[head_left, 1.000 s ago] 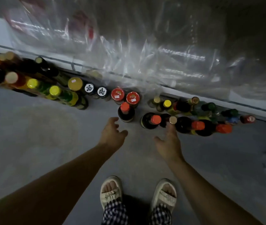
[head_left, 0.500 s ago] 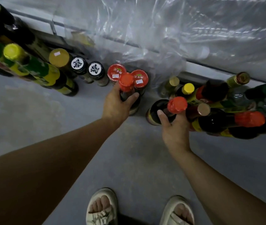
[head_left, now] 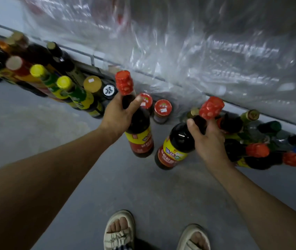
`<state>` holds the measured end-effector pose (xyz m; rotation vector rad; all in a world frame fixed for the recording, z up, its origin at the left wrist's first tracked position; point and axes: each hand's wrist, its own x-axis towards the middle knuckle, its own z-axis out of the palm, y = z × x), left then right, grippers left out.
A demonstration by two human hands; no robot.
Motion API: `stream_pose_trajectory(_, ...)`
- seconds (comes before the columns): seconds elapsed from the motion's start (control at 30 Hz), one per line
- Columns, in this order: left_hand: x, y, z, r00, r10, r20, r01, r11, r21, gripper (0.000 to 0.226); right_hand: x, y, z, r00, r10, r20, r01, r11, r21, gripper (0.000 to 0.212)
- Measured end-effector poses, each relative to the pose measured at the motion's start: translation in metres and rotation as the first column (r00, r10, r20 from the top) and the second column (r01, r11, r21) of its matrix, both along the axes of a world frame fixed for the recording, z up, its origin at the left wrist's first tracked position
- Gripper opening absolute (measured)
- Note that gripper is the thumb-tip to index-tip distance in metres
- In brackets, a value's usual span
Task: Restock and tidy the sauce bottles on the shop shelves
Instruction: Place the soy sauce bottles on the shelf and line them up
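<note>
Grey concrete floor (head_left: 35,134) ran beneath a low shelf edge draped in clear plastic sheeting (head_left: 197,51). Each hand held one dark sauce bottle by the neck. The left hand (head_left: 118,114) had its fingers curled round the left bottle (head_left: 138,127), just below its red cap. The right hand (head_left: 208,139) gripped the right bottle (head_left: 178,143) the same way, its body tilted down to the left of the grip. Two red-lidded jars (head_left: 162,110) stood between the grips. More bottles (head_left: 257,148) clustered right of the right hand, and another row (head_left: 67,89) stretched left of the left hand.
</note>
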<state>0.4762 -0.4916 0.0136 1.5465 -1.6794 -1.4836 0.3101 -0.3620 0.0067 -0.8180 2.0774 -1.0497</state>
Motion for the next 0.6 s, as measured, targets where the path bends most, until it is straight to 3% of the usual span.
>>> stream_pose_trajectory(0.2, 0.009, -0.007, 0.101, 0.980, 0.155, -0.127, -0.155, 0.988, 0.006, 0.030, 0.001, -0.025, 0.100, 0.991, 0.020, 0.131, -0.014, 0.999, -0.042, 0.011)
stream_pose_trajectory(0.37, 0.009, -0.014, 0.200, 0.966, 0.186, -0.182, -0.187, 0.982, 0.009, 0.045, 0.006, -0.043, 0.202, 0.971, 0.005, 0.237, 0.018, 0.996, -0.093, 0.022)
stream_pose_trajectory(0.6, 0.000, -0.022, 0.344, 0.949, 0.154, -0.275, -0.141, 0.988, 0.068, 0.044, 0.001, -0.056, 0.344, 0.955, -0.020, 0.297, 0.060, 0.990, -0.124, 0.039)
